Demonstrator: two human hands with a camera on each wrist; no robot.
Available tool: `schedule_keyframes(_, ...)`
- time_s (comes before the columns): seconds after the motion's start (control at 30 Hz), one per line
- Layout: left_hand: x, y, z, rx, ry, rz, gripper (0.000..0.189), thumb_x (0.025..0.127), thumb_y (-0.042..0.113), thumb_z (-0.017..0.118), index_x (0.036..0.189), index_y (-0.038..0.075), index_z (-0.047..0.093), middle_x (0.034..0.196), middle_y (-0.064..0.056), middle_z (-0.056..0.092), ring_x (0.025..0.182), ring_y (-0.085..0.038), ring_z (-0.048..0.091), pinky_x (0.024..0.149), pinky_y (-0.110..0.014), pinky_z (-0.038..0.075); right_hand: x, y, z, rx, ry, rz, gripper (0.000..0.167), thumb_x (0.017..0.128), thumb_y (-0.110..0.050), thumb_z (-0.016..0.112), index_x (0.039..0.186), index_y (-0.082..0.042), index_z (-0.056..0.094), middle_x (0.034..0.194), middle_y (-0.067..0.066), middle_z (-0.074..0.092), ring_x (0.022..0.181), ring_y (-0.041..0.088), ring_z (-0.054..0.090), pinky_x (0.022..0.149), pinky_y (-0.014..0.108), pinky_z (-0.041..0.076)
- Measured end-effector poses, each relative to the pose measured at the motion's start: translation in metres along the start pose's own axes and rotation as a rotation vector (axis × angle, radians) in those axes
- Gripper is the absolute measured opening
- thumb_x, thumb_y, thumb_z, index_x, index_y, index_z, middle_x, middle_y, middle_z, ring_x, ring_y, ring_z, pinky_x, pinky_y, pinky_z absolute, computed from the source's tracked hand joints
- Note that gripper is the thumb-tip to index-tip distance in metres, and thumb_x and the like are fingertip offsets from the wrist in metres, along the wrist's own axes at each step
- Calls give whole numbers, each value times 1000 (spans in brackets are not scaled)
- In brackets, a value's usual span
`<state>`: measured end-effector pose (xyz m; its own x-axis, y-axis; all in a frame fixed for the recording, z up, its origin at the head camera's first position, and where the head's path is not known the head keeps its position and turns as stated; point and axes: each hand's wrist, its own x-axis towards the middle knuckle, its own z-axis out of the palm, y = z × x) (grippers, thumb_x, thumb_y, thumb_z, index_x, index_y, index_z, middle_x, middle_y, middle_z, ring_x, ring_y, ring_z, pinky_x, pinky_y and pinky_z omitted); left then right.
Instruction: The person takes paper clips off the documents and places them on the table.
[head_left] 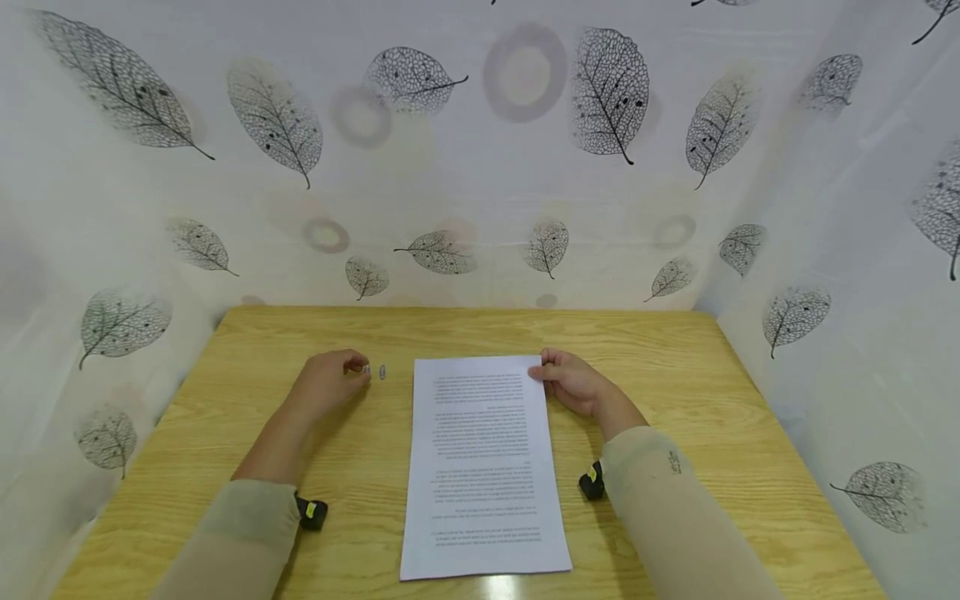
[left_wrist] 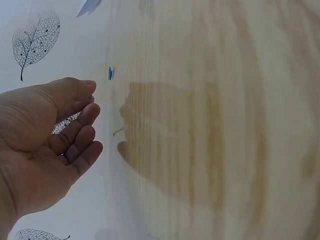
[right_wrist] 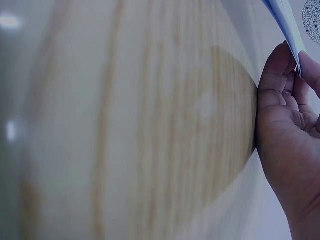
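Note:
A stack of printed paper sheets (head_left: 480, 467) lies on the wooden table in front of me. My right hand (head_left: 573, 383) pinches its far right corner, thumb on top and fingers beneath. In the right wrist view the paper's edge (right_wrist: 286, 22) rises from between thumb and fingers. Left of the stack, my left hand (head_left: 330, 383) pinches a small paper clip (head_left: 367, 370) between thumb and forefinger, mostly hidden by the fingertips. A second paper clip (head_left: 382, 372) rests on the table just right of those fingertips; in the left wrist view this clip (left_wrist: 111, 73) looks bluish.
The wooden table (head_left: 675, 358) runs back to a white curtain (head_left: 465, 192) printed with leaves, which also encloses both sides. A black wrist camera (head_left: 312, 512) sits at the left cuff, and another black camera (head_left: 592, 482) at the right cuff.

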<state>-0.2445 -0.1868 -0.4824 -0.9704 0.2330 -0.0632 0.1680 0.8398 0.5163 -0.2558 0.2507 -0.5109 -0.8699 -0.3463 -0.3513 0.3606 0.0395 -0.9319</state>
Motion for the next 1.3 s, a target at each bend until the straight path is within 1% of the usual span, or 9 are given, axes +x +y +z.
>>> schedule_keyframes(0.23, 7, -3, 3, 1, -12, -10, 35, 105, 23, 70, 131, -1, 72, 127, -21, 76, 122, -42, 70, 108, -58, 56, 1, 2, -1, -3, -5, 4, 17, 108, -5, 63, 99, -11, 49, 108, -4, 75, 101, 11, 65, 82, 22, 51)
schedule_keyframes(0.5, 14, -6, 7, 16, -10, 6, 34, 105, 20, 70, 130, -2, 72, 126, -22, 77, 122, -43, 70, 110, -58, 56, 0, 2, -1, -12, -6, 3, 16, 108, -7, 63, 100, -12, 49, 108, -4, 74, 100, 11, 65, 82, 22, 50)
schedule_keyframes(0.87, 16, -5, 10, 19, -19, 10, 31, 105, 19, 71, 129, -1, 74, 124, -22, 77, 121, -43, 69, 109, -59, 55, -3, -2, 2, -21, 6, -3, 16, 109, -6, 61, 99, -12, 50, 107, -5, 75, 99, 10, 65, 81, 21, 50)
schedule_keyframes(1.3, 17, -6, 11, 29, -28, -21, 34, 106, 22, 71, 132, 2, 74, 131, -22, 75, 131, -46, 64, 119, -61, 48, -5, -4, 6, -16, 11, -4, 16, 109, -4, 59, 100, -11, 49, 106, -5, 74, 100, 10, 65, 82, 21, 51)
